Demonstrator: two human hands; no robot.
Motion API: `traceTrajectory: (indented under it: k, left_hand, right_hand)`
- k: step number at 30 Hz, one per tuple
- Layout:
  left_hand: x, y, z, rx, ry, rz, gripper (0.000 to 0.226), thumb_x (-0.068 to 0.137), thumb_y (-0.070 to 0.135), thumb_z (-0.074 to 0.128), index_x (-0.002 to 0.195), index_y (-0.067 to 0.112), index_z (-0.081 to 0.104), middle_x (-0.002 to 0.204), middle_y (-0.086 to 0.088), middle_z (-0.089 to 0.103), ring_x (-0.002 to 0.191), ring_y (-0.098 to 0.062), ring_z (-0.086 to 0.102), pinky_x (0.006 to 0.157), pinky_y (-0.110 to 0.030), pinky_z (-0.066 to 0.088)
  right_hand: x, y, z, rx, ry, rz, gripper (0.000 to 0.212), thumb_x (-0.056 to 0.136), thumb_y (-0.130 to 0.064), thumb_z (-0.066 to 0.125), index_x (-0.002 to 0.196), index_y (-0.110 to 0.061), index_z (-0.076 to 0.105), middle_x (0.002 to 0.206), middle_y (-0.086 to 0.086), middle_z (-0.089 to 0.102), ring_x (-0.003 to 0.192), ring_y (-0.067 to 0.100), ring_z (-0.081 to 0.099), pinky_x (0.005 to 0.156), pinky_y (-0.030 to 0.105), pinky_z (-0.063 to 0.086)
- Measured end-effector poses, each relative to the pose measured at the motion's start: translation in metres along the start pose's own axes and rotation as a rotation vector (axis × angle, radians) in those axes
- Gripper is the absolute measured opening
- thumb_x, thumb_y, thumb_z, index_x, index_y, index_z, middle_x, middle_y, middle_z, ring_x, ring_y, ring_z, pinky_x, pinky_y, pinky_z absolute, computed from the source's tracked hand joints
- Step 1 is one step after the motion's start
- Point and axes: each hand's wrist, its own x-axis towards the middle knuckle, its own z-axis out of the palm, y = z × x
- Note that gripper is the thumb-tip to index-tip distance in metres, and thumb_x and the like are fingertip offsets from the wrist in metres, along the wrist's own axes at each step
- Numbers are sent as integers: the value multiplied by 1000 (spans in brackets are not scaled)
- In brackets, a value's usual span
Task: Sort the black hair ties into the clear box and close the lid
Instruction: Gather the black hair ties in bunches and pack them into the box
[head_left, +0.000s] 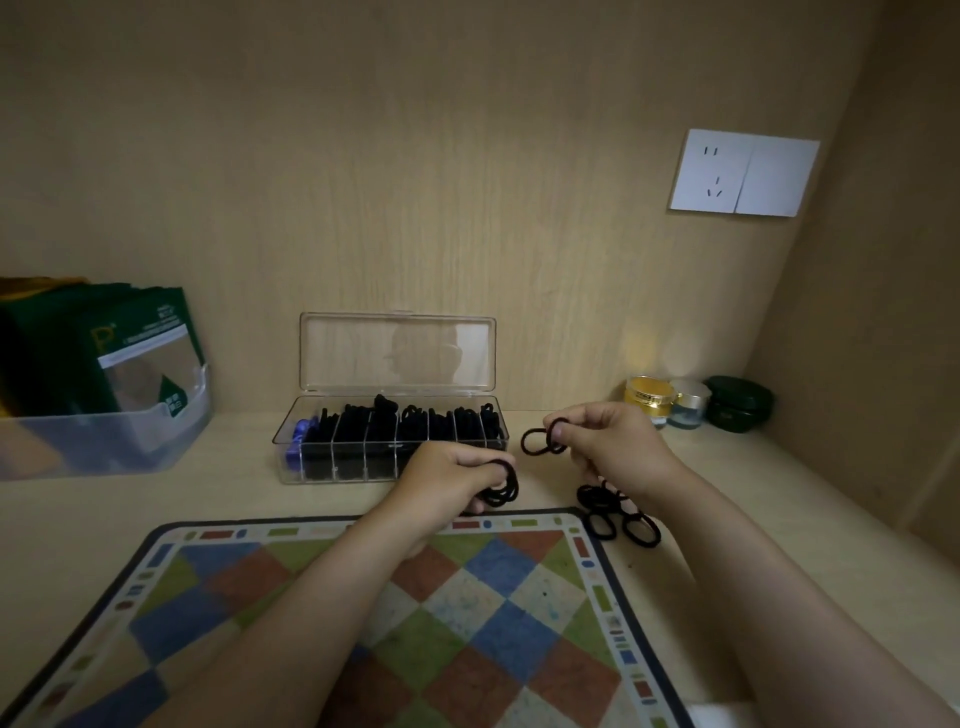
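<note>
A clear box (311, 470) with several divided compartments stands against the back wall, its lid (397, 351) upright and open. Black hair ties fill most compartments; something blue sits in the leftmost one. My left hand (447, 480), just in front of the box, grips a bunch of black hair ties (503, 486). My right hand (613, 441) pinches one or two black hair ties (537, 441) in the air to the right of the box. A small pile of loose black hair ties (618, 514) lies on the desk under my right wrist.
A checkered mat (363, 623) covers the near desk. A translucent bin (104, 436) with green packets stands at the left. Gold, clear and dark green jars (696, 402) sit in the back right corner. A wall socket (743, 174) is mounted above.
</note>
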Motion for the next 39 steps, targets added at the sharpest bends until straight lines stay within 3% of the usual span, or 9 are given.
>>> traceTrajectory:
  k: [5, 14, 18, 24, 28, 30, 34, 37, 39]
  left_hand:
    - [2, -3, 10, 28, 18, -10, 16, 90, 18, 71, 104, 18, 79, 86, -3, 78, 53, -8, 54, 54, -21, 47]
    - [0, 8, 17, -343, -134, -194, 27, 99, 18, 55, 114, -1, 68, 92, -13, 69, 73, -16, 62, 59, -23, 52]
    - [-3, 2, 16, -75, -157, -72, 29, 95, 14, 64, 124, 14, 66, 109, -3, 72, 90, -13, 65, 80, -23, 58]
    - [-1, 5, 17, 27, -84, -23, 30, 97, 4, 58, 120, 19, 70, 104, -1, 74, 84, -9, 67, 80, -22, 58]
    - [2, 9, 23, 81, -56, -28, 29, 97, 8, 59, 118, 22, 73, 104, -1, 75, 78, -12, 68, 84, -32, 58]
    - [5, 15, 27, 116, -38, -28, 30, 97, 9, 56, 118, 21, 73, 106, -2, 74, 70, -12, 65, 79, -29, 58]
    - [6, 25, 38, 196, -60, -39, 31, 96, 11, 52, 110, 27, 74, 106, -3, 71, 59, -10, 59, 71, -24, 53]
    - [7, 22, 42, 282, -62, -13, 32, 96, 14, 52, 114, 32, 72, 112, -2, 69, 58, -7, 58, 60, -16, 48]
    - [6, 17, 42, 331, -47, 12, 34, 97, 15, 52, 119, 31, 70, 98, -2, 72, 52, -3, 56, 46, -12, 40]
  right_hand:
    - [-7, -4, 4, 118, -361, -5, 14, 94, -9, 63, 96, -6, 77, 53, 7, 52, 43, 15, 42, 44, 24, 38]
    - [-4, 5, 18, -182, -202, -76, 5, 88, -5, 69, 88, -10, 71, 64, 1, 64, 46, 13, 55, 41, 26, 48]
    - [-3, 6, 17, -270, -194, -131, 10, 84, -8, 73, 91, -14, 68, 72, 2, 64, 51, 11, 57, 43, 27, 50]
    - [-3, 0, 1, -105, -353, -14, 25, 82, -8, 79, 105, -6, 69, 78, 7, 70, 56, 14, 62, 44, 25, 50]
    - [-1, -2, -21, -107, -256, -6, 20, 86, -13, 76, 105, -11, 71, 84, 3, 75, 61, 13, 63, 45, 22, 46]
    - [3, 1, -35, -218, -146, -38, 10, 89, -14, 72, 99, -14, 73, 84, -4, 74, 66, 7, 63, 51, 20, 47]
    - [10, 12, -56, -622, -124, -23, 12, 90, -18, 71, 98, -26, 77, 98, -14, 71, 94, 3, 63, 87, 23, 51]
    - [8, 17, -53, -710, -249, 53, 22, 87, -22, 75, 106, -32, 76, 105, -11, 71, 94, 4, 64, 90, 26, 52]
    - [7, 18, -48, -741, -307, 75, 26, 85, -21, 75, 108, -33, 76, 99, -13, 71, 87, 4, 64, 82, 24, 53]
